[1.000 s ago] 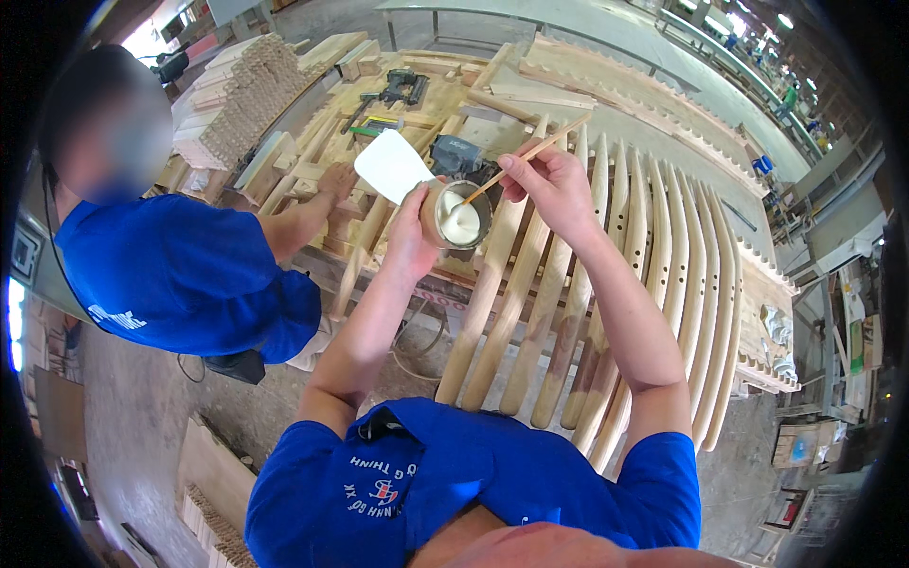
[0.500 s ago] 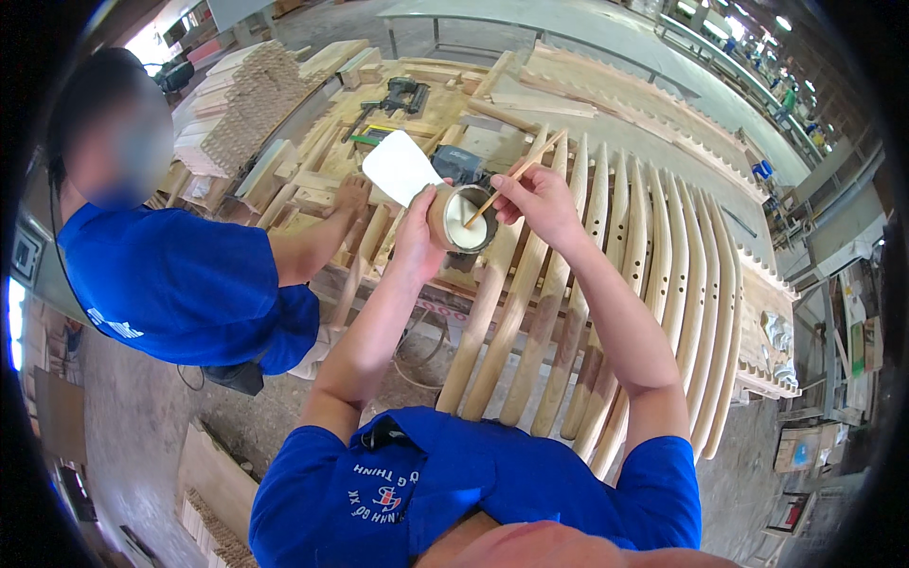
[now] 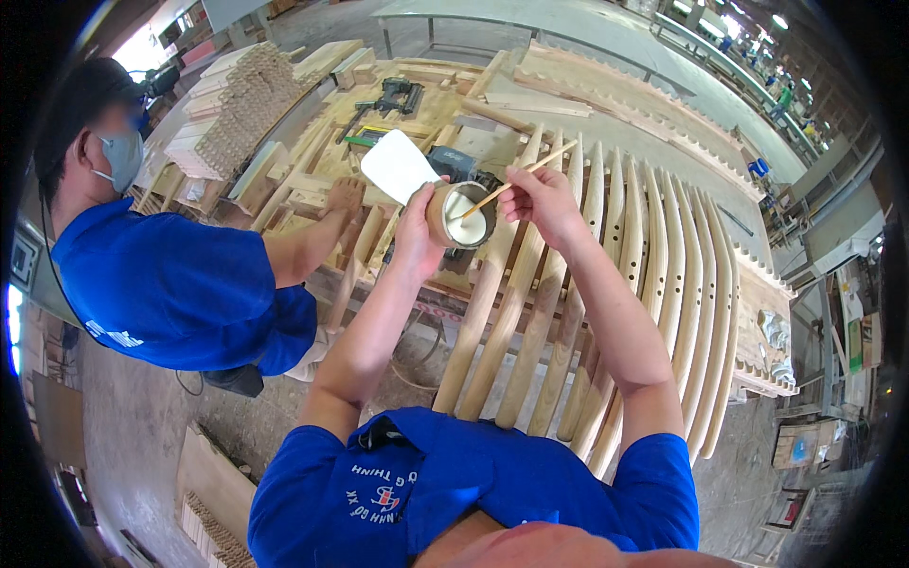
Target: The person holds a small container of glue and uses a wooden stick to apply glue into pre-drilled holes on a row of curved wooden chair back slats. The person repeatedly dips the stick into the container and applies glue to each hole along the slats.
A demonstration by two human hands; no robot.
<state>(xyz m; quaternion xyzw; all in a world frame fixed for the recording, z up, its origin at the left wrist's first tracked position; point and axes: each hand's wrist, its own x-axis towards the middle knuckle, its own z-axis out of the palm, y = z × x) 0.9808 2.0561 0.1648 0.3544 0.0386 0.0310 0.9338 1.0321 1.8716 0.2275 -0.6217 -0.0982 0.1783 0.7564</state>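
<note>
My left hand (image 3: 417,232) is wrapped round a brownish cup (image 3: 438,216), which tilts so that its opening faces me. White, creamy liquid (image 3: 466,223) that looks like glue lies inside. Between the fingers of my right hand (image 3: 543,203) is a thin wooden stick (image 3: 502,189), its lower end dipped in the liquid. A white rounded panel (image 3: 400,167) shows just beyond my left hand. Below and to the right of my hands, several curved wooden legs (image 3: 655,256) with drilled holes lie side by side.
At the left a co-worker in a blue shirt (image 3: 180,275) rests a hand (image 3: 347,195) on the wood-covered bench. A black clamp (image 3: 396,97) lies farther back, near stacked wooden pieces (image 3: 232,109). Notched boards (image 3: 634,99) and a long grey table (image 3: 530,13) are beyond.
My right hand has shifted slightly, and the stick in it leans over more to the right, its tip still in the cup. The co-worker's head has turned a little.
</note>
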